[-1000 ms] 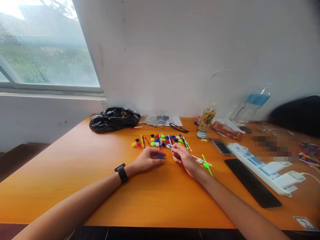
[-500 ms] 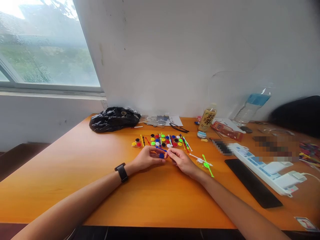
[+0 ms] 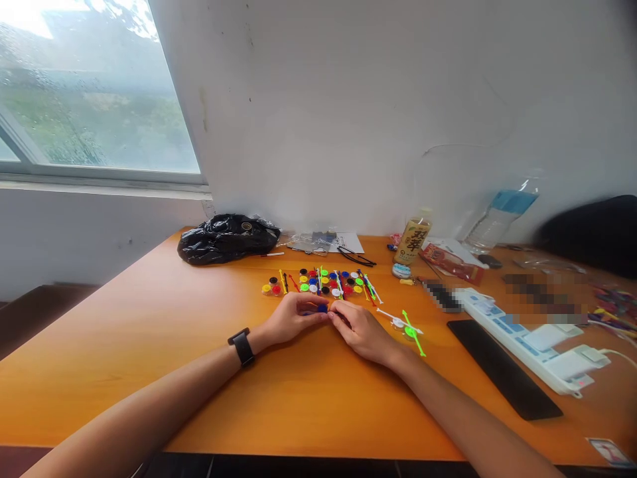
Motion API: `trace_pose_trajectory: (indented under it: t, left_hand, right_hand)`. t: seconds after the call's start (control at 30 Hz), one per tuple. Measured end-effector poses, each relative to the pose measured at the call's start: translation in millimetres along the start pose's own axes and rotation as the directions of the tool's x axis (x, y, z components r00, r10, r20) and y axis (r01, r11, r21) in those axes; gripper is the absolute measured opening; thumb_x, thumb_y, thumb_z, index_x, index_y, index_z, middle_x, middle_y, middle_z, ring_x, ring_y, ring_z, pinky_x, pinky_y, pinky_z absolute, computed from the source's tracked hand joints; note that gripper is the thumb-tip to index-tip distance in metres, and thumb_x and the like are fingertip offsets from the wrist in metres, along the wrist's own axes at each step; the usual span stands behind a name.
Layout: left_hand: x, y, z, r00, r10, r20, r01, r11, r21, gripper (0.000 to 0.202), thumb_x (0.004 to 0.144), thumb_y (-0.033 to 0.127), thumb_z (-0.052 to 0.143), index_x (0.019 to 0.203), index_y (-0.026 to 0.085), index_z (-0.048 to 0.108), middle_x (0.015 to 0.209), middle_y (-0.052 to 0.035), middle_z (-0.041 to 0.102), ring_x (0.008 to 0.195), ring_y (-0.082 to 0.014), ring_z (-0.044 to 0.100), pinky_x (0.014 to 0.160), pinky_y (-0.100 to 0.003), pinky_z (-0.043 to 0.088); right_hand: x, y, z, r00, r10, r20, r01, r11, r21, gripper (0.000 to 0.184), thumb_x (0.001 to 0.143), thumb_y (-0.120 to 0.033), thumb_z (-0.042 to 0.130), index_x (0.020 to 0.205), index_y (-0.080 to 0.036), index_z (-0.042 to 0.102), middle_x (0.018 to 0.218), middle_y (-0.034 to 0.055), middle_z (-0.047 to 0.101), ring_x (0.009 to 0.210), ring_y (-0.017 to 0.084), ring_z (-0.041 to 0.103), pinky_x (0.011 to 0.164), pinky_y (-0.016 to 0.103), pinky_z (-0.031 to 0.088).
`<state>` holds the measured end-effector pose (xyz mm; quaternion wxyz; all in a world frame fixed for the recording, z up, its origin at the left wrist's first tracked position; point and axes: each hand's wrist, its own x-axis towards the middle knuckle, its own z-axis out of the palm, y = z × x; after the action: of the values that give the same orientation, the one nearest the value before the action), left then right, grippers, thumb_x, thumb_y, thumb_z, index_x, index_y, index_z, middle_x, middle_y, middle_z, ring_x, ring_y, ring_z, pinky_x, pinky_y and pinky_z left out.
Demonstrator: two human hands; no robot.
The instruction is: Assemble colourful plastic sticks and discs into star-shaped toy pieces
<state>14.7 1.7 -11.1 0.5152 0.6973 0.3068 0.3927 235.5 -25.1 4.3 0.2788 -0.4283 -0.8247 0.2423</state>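
A small blue disc (image 3: 322,309) is between the thumb and fingers of my left hand (image 3: 293,318), which is closed on it just above the table. My right hand (image 3: 362,330) is pinched shut at the disc's right side, its fingertips meeting those of the left. The blue arrow pointer it holds is mostly hidden by the fingers. Beyond my hands lie several coloured round pieces on clear bases, such as a yellow disc (image 3: 267,289), among loose arrow pointers. To the right are a white arrow pointer (image 3: 387,314) and a green arrow pointer (image 3: 419,342), each across a disc of its own colour.
A black plastic bag (image 3: 226,240) sits at the back left, with black-framed glasses (image 3: 356,257) and papers along the wall. A drink bottle (image 3: 413,239), a white power strip (image 3: 517,338) and a dark flat bar (image 3: 502,368) occupy the right side of the wooden table (image 3: 149,372).
My right hand has brought the blue arrow pointer down to the blue disc, where it is now mostly covered by fingers. My left hand stays almost where it was.
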Motion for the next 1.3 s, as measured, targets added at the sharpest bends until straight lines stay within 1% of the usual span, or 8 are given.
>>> trace_pose_trajectory:
  t: [0.2,0.5,0.63,0.77,0.93,1.03,1.17,1.3]
  left_hand:
    - [-3.4,5.8,3.0,0.993,0.118,-0.015,-0.115,0.980,0.160,0.033,0.094,0.039,0.074,0.115,0.014,0.079,0.114,-0.0123,0.078,0.102,-0.0242,0.073,0.093,-0.035,0.061]
    - [-3.6,0.6,-1.9,0.973,0.227,-0.032,-0.202,0.913,0.354,0.022,0.094,0.031,0.072,0.111,0.019,0.077,0.109,-0.0085,0.078,0.098,-0.0219,0.073,0.090,-0.034,0.060]
    - [-4.2,-1.3,-0.5,0.971,0.232,-0.051,-0.198,0.909,0.367,0.024,0.094,0.030,0.071,0.116,0.020,0.071,0.108,-0.0074,0.077,0.097,-0.0197,0.072,0.089,-0.033,0.060]
    - [-4.7,-2.6,1.9,0.970,0.241,-0.020,-0.216,0.902,0.373,0.018,0.095,0.027,0.068,0.111,0.019,0.069,0.103,-0.0066,0.076,0.094,-0.0183,0.071,0.087,-0.031,0.059]
    - [-6.5,6.3,2.8,0.963,0.261,-0.062,-0.219,0.898,0.381,0.036,0.092,0.024,0.070,0.128,0.019,0.069,0.105,-0.0067,0.077,0.094,-0.0192,0.071,0.090,-0.032,0.057]
    - [-7.5,16.9,2.1,0.975,0.209,-0.074,-0.179,0.939,0.294,0.032,0.094,0.032,0.071,0.121,0.016,0.074,0.106,-0.0101,0.078,0.096,-0.0218,0.072,0.090,-0.033,0.057]
    - [-5.7,21.4,-0.5,0.999,0.035,-0.020,-0.035,0.999,0.014,0.031,0.096,0.042,0.070,0.108,0.014,0.076,0.106,-0.0111,0.077,0.095,-0.0218,0.069,0.083,-0.031,0.055]
    - [-2.7,13.5,-2.9,0.990,-0.120,0.073,0.137,0.942,-0.308,0.034,0.086,0.041,0.084,0.105,0.016,0.071,0.091,-0.0053,0.072,0.081,-0.0154,0.065,0.075,-0.027,0.051]
  right_hand:
    - [-0.7,-4.0,-4.0,0.999,-0.043,0.013,0.044,0.998,-0.053,0.023,0.109,-0.029,0.041,0.097,-0.025,0.060,0.096,0.0060,0.064,0.082,0.021,0.058,0.076,0.034,0.043]
    - [-0.2,0.5,-5.3,0.998,-0.057,0.000,0.056,0.983,-0.176,0.020,0.108,-0.031,0.045,0.099,-0.025,0.062,0.095,0.0058,0.067,0.080,0.022,0.060,0.070,0.032,0.039]
    - [-0.4,0.0,-3.7,0.998,-0.062,0.008,0.063,0.985,-0.162,0.023,0.109,-0.033,0.044,0.093,-0.024,0.059,0.090,0.0052,0.064,0.076,0.021,0.057,0.069,0.033,0.038]
    - [-0.8,-0.8,-2.9,0.998,-0.059,0.020,0.061,0.987,-0.146,0.025,0.109,-0.036,0.043,0.093,-0.024,0.059,0.091,0.0057,0.064,0.078,0.022,0.059,0.071,0.034,0.039]
    - [-0.1,-5.1,-5.9,0.999,-0.050,-0.016,0.048,0.992,-0.120,0.019,0.107,-0.031,0.045,0.097,-0.025,0.060,0.097,0.0065,0.065,0.083,0.023,0.060,0.076,0.035,0.043]
    - [0.2,-7.6,-9.5,0.997,-0.070,-0.045,0.065,0.993,-0.094,0.017,0.107,-0.028,0.046,0.101,-0.025,0.061,0.102,0.0071,0.064,0.090,0.023,0.061,0.082,0.037,0.046]
    - [-0.3,-8.7,-12.5,0.993,-0.093,-0.074,0.090,0.995,-0.047,0.015,0.107,-0.029,0.048,0.106,-0.025,0.062,0.105,0.0067,0.062,0.093,0.022,0.061,0.086,0.038,0.048]
    - [0.4,-6.8,-10.2,0.992,-0.097,-0.084,0.103,0.993,0.061,0.016,0.106,-0.033,0.051,0.109,-0.024,0.063,0.107,0.0065,0.061,0.086,0.020,0.059,0.077,0.035,0.050]
